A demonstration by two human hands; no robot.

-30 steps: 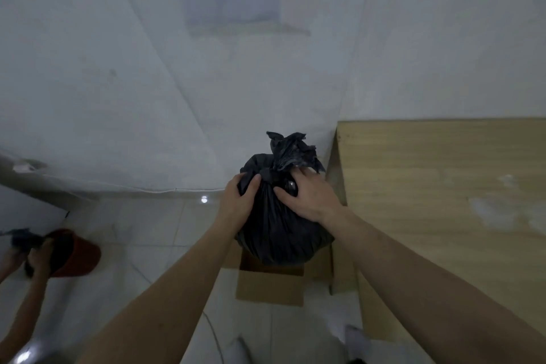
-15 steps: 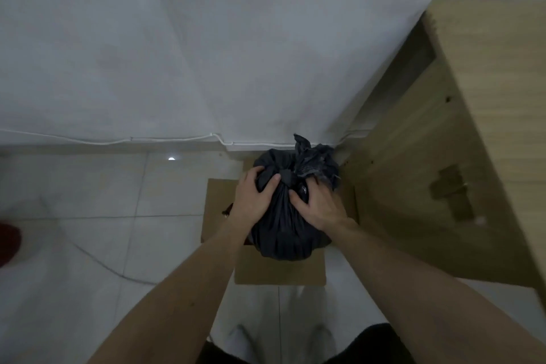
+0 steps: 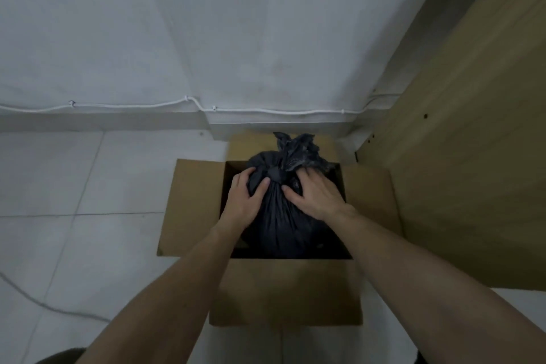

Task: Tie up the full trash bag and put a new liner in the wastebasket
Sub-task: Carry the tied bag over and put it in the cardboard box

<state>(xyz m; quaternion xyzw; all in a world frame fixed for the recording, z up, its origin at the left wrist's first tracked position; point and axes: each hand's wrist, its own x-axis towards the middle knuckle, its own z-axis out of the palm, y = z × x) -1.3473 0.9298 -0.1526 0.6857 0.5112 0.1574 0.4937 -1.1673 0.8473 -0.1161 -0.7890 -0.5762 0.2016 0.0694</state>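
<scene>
Bag [image 3: 280, 216] between both gripping hands [image 3: 246, 201].

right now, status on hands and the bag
Left hand and right hand both grip the knotted black trash bag. Bag sits in open cardboard box. Nothing blocking.

Both arms outstretched — left hand [image 3: 246, 201] and right hand [image 3: 314, 196] gripping.
</scene>
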